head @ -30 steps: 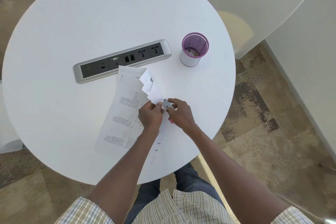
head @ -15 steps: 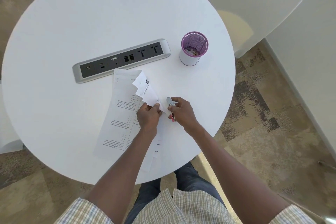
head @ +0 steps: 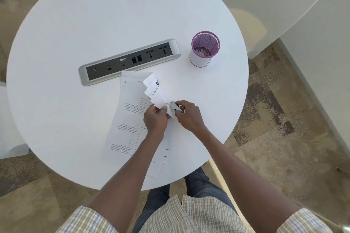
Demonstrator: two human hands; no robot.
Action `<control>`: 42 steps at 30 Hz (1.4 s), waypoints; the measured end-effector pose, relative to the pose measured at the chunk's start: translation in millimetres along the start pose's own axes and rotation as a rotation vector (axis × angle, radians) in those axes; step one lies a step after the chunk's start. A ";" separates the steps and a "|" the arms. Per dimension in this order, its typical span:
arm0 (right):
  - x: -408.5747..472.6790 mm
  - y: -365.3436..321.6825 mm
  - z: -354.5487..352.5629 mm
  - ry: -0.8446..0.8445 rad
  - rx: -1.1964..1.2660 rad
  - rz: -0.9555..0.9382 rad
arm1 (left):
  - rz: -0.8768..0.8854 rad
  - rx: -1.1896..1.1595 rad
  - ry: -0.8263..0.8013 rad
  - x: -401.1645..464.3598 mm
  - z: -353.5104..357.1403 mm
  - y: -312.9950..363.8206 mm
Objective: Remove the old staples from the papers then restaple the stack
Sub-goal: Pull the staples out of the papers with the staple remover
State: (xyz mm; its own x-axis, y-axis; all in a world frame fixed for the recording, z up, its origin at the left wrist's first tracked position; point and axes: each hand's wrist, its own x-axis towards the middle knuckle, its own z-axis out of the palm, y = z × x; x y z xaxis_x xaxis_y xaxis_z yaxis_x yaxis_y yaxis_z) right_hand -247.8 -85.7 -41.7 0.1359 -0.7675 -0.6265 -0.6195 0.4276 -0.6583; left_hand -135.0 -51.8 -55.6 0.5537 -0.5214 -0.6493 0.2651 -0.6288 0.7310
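ok so my left hand [head: 155,119] pinches the folded-up corner of the papers [head: 132,111], which lie on the white desk [head: 75,34] just at 6 o'clock of the socket strip [head: 128,61]. My right hand [head: 189,117] grips a small metal staple remover [head: 176,107], tip right at that corner. Purple mesh cup [head: 204,49] sits at 1 o'clock from my hands

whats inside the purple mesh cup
The purple mesh cup holds a few small bits at the bottom, some gold-coloured; too small to identify. Its wall hides part of the bottom.
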 end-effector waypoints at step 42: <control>-2.0 -15.3 2.9 -0.229 0.237 0.113 | -0.007 0.091 -0.038 1.6 -10.6 2.6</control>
State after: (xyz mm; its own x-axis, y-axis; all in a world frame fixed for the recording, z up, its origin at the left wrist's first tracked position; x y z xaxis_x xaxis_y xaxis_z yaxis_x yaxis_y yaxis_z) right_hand -236.4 -89.3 -31.6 0.2635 -0.5933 -0.7606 -0.4475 0.6234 -0.6413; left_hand -125.0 -48.1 -52.5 0.5217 -0.5373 -0.6627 0.1949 -0.6812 0.7057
